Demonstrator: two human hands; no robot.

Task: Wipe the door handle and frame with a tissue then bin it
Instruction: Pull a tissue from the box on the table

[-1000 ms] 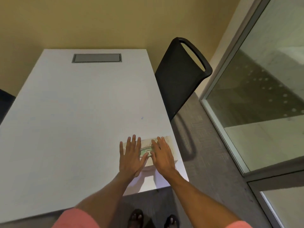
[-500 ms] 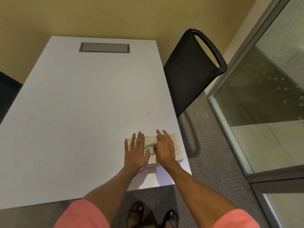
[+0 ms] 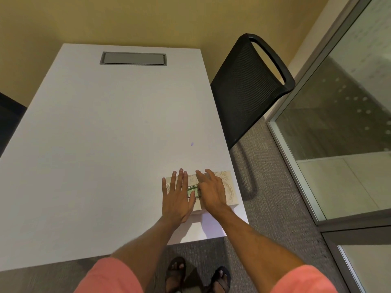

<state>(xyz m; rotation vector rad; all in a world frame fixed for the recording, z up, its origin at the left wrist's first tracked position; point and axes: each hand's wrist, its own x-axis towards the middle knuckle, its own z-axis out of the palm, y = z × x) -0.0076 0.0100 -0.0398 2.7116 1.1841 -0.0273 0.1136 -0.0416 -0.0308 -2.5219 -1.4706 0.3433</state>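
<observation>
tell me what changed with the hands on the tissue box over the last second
The right hand went from lying flat to curling its fingers at the oval slot of the tissue box. No tissue is out yet. The left hand stayed flat on the box, which did not shift on the table.

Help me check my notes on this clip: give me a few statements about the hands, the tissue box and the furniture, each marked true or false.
1. Both hands rest on the tissue box. True: left hand flat, right hand at the oval opening.
2. A tissue is already pulled free. False: no loose tissue shows.
3. The box sits near the right near corner of the white table. True.
4. The black chair stands left of the table. False: it stands on the right, beside the glass partition.
</observation>
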